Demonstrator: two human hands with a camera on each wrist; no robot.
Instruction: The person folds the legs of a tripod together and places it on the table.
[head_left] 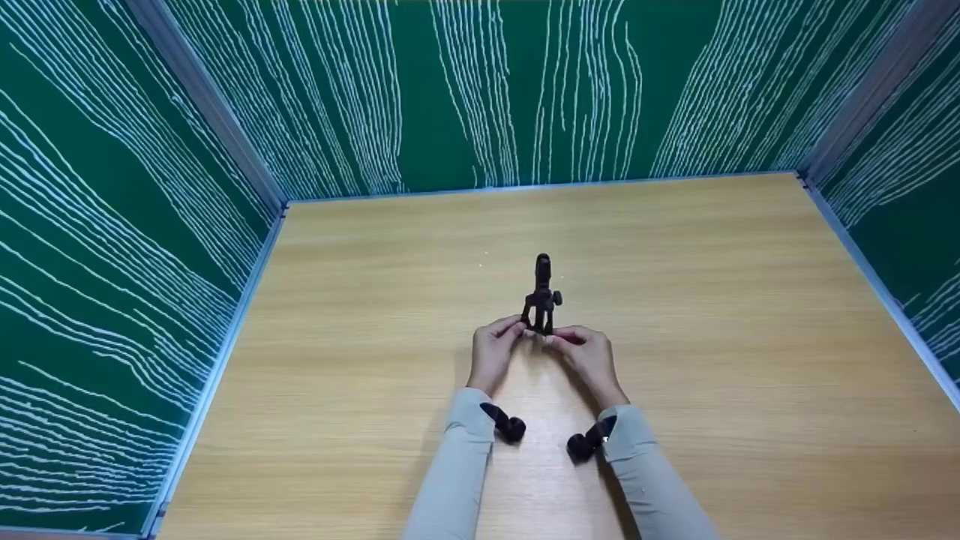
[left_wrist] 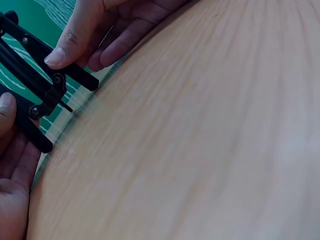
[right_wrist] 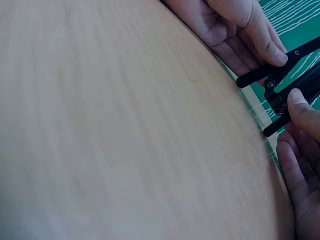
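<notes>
Left wrist view crops the black tripod (left_wrist: 50, 97); left hand (head_left: 493, 354) and right hand (head_left: 591, 360) fingers pinch its legs (left_wrist: 82, 79)

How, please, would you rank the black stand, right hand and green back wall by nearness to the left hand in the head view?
1. Black stand: held by left hand.
2. Right hand: to the right.
3. Green back wall: straight ahead.

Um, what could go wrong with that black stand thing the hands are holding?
The fingers could maybe get pinched, because they sit close to a hinge. The black stand might tip or slip, since the left hand and right hand hold only its legs, at one end.
</notes>
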